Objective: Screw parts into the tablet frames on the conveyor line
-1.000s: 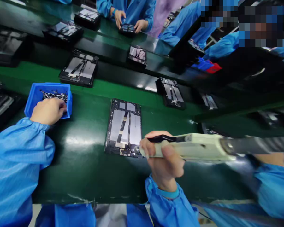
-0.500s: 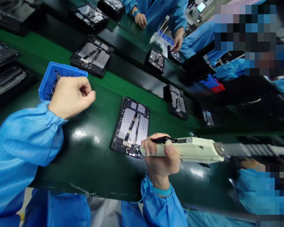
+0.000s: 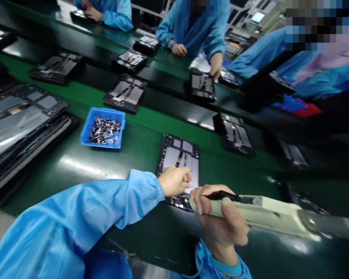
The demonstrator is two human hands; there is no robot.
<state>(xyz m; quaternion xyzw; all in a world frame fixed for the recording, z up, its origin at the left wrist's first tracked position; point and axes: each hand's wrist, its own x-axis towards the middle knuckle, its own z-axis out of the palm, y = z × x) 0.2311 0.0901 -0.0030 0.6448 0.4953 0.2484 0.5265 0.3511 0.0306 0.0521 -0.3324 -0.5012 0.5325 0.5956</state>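
Observation:
An opened tablet chassis (image 3: 180,155) with grey panels and flat cables lies on the green belt in front of me. My left hand (image 3: 174,181) rests on its near part, fingers pinched together on something too small to make out. My right hand (image 3: 218,217) is wrapped round a cream electric screwdriver (image 3: 267,213), whose tip sits at the chassis's near edge, just right of my left hand. A blue bin (image 3: 103,128) of small metal parts stands to the left of the chassis.
A stack of dark chassis (image 3: 20,124) lies at the left. More open chassis (image 3: 125,93) ride the belt beyond. Several people in blue coats work on the far side, one hand (image 3: 213,66) on a unit there.
My left hand has left the blue bin and crossed right to the chassis, fingers pinched. The screwdriver stays at the near edge. The view has swung left.

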